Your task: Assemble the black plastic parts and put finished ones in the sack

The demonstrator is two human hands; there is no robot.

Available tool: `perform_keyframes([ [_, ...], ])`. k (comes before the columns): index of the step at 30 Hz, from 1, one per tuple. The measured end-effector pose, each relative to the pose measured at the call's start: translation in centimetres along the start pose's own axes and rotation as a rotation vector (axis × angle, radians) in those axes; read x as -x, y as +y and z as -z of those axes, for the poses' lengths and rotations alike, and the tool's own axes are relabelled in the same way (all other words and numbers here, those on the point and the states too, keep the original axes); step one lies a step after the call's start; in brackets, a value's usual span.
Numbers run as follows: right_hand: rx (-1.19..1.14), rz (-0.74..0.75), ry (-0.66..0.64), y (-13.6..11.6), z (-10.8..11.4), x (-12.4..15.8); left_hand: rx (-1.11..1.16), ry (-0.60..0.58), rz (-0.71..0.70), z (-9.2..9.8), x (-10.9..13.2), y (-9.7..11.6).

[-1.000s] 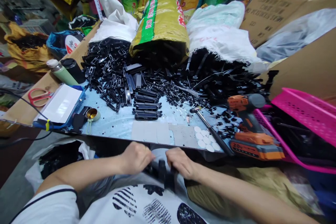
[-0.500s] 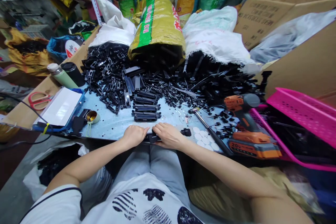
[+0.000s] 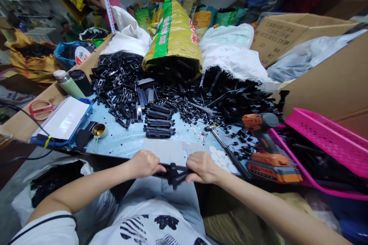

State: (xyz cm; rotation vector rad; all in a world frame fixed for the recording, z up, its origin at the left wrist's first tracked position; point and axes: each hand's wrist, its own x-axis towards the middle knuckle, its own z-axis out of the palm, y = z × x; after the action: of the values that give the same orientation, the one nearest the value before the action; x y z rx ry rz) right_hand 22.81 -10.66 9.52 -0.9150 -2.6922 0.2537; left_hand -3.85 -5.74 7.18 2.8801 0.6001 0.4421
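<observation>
step: apparently manipulating black part (image 3: 173, 176) by counter (image 3: 120, 143) near edge | left hand (image 3: 146, 163): gripping left end | right hand (image 3: 202, 166): gripping right end | next: likely calls for steady two-handed control

Two flasks (image 3: 70, 85) and one pair of scissors (image 3: 43, 109) sit left of the fingers (image 3: 161, 168); one hammer (image 3: 227, 148), one drill (image 3: 267, 141) right; beyond, uncountable black parts (image 3: 120, 76).

black jointed part (image 3: 173, 176) | arms splayed, blurred | held at both ends by fingers (image 3: 161, 168)
</observation>
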Motion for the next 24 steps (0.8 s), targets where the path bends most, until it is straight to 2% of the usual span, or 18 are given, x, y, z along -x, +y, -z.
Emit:
perform_keyframes([
  [2, -0.187, 0.098, 0.076, -2.0, 0.2, 0.3, 0.168, 0.089, -0.131, 0.8, 0.6, 1.6],
  [4, -0.394, 0.16, 0.144, -4.3, -0.8, 0.0, 0.357, 0.189, -0.196, 0.8, 0.9, 3.7],
  [7, -0.573, 0.212, 0.288, -7.4, -4.8, -1.1, 0.561, 0.359, -0.219, -0.7, 0.7, 6.6],
  [8, -0.548, 0.161, 0.34, -8.2, -6.5, -1.6, 0.581, 0.423, -0.206, -1.4, 0.6, 7.3],
  [10, -0.374, -0.089, 0.429, -9.1, -9.5, -2.8, 0.537, 0.515, -0.192, -2.9, 0.1, 8.2],
  [12, -0.184, -0.407, 0.525, -8.9, -11.0, -3.7, 0.421, 0.516, -0.195, -4.0, -0.3, 8.1],
  [13, -0.14, -0.511, 0.594, -8.2, -11.1, -3.9, 0.348, 0.484, -0.21, -4.5, -0.4, 7.7],
  [16, -0.117, -0.588, 0.803, -3.9, -9.0, -2.9, 0.098, 0.313, -0.172, -5.6, -0.8, 4.6],
  [18, 0.0, -0.64, 0.901, 0.0, -6.4, -0.3, -0.035, 0.162, -0.073, -6.1, -0.9, 1.6],
  [20, 0.183, -0.761, 0.919, 3.8, -3.5, 3.9, -0.11, 0.019, 0.067, -6.7, -1.0, -1.1],
  [21, 0.274, -0.824, 0.889, 5.4, -2.1, 6.4, -0.138, -0.016, 0.148, -7.0, -1.2, -2.1],
  [24, 0.538, -1.016, 0.745, 9.2, 1.6, 14.1, -0.155, 0.013, 0.38, -7.5, -3.1, -3.7],
])
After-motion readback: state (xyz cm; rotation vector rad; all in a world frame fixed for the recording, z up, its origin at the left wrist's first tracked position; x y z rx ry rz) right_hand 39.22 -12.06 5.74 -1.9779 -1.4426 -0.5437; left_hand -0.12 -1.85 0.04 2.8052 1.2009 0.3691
